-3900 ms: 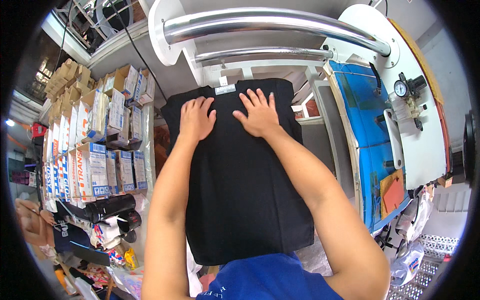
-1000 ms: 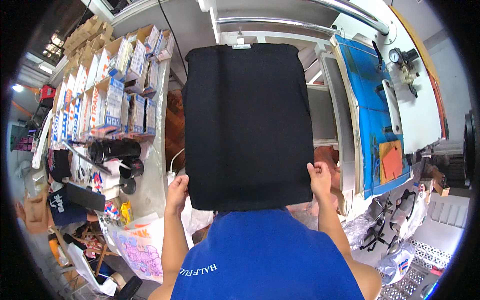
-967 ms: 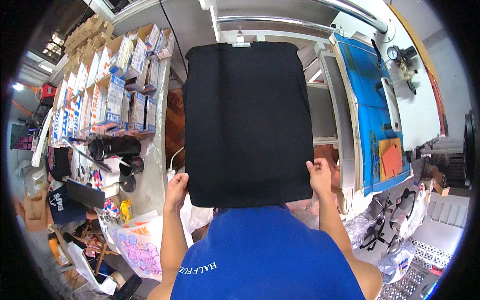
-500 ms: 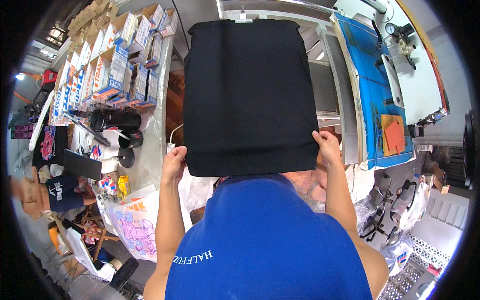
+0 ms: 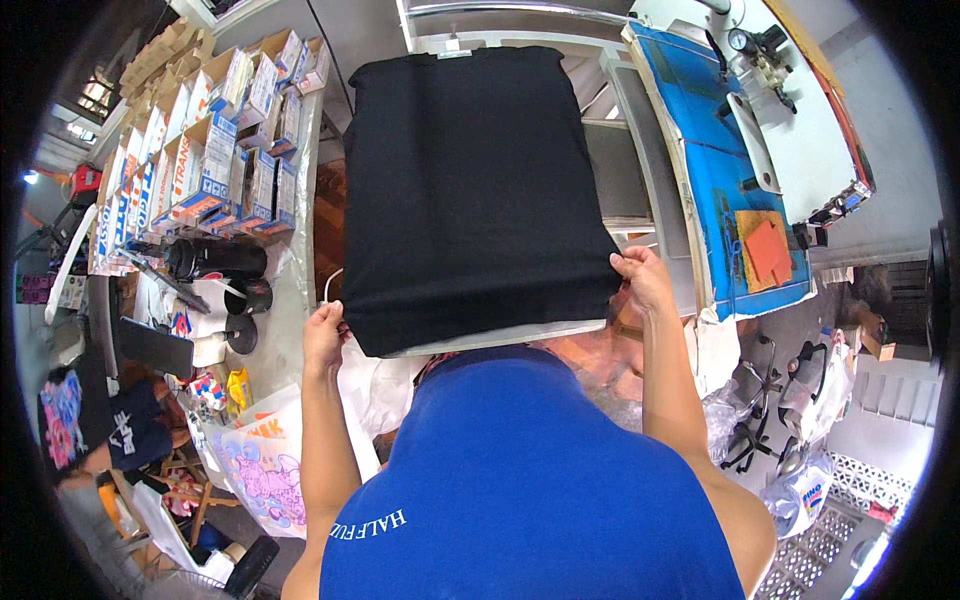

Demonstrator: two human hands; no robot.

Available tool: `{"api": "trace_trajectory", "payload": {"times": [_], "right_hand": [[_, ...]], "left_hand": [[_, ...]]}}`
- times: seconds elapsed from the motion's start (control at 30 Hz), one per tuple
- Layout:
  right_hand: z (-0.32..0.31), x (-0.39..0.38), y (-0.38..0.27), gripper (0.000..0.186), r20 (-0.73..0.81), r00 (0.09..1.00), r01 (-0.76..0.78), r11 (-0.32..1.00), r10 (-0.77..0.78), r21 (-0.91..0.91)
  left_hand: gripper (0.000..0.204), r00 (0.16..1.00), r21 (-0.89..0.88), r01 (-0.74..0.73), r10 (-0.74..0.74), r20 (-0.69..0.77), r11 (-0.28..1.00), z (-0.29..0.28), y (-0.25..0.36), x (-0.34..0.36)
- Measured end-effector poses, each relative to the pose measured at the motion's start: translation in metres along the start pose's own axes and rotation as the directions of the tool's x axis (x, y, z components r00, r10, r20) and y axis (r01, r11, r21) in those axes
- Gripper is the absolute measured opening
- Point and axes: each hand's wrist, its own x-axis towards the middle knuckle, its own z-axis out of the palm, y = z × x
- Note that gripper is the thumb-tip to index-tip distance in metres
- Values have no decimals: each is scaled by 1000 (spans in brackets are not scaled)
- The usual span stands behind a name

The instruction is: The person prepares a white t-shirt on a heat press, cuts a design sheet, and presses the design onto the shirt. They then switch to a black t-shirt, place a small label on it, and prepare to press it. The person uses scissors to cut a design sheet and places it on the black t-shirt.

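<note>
A black T-shirt (image 5: 470, 190) lies spread over a flat board in front of me, its small light neck label at the far end. Along the near side, a pale strip of the board (image 5: 500, 337) shows past the hem. My left hand (image 5: 324, 338) pinches the cloth at the near left corner. At the right edge, slightly farther away, my right hand (image 5: 643, 278) grips the shirt between thumb and fingers, drawing a fold there. Most of the board is hidden beneath the cloth.
Opened boxes (image 5: 205, 165) line the left table, with a black cylinder (image 5: 217, 259) and a dark tablet-like panel (image 5: 156, 347) nearer. To the right stands a blue-screened frame (image 5: 690, 130) below a pressure gauge (image 5: 740, 40). Another person's dark garment (image 5: 135, 420) shows far left.
The near hem has shifted away from me at the right, baring the board's pale edge. Both hands still grip the shirt. The whole view has turned slightly. At far left, a printed garment appears lower.
</note>
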Motion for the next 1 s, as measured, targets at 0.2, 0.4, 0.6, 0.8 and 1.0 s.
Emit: {"api": "trace_trajectory", "payload": {"times": [0.2, 0.4, 0.6, 0.8, 1.0], "right_hand": [[-15, 9, 13, 14, 201, 956, -243, 959, 212, 144], [-11, 25, 36, 14, 53, 998, -47, 998, 44, 52], [-14, 8, 14, 16, 102, 992, -48, 958, 80, -281], [-14, 15, 13, 11, 146, 982, -114, 992, 120, -50], [-15, 24, 37, 8, 20, 999, -39, 997, 37, 71]], "left_hand": [[21, 992, -223, -129, 124, -39, 966, 14, -20, 1], [21, 913, 316, -265, 343, -222, 911, 30, -33, -3], [21, 957, 21, -228, 228, -179, 973, 24, -26, -12], [20, 928, 263, -233, 295, -227, 936, 34, -18, -16], [20, 802, 585, -266, 512, -307, 767, 51, -20, -22]]}}
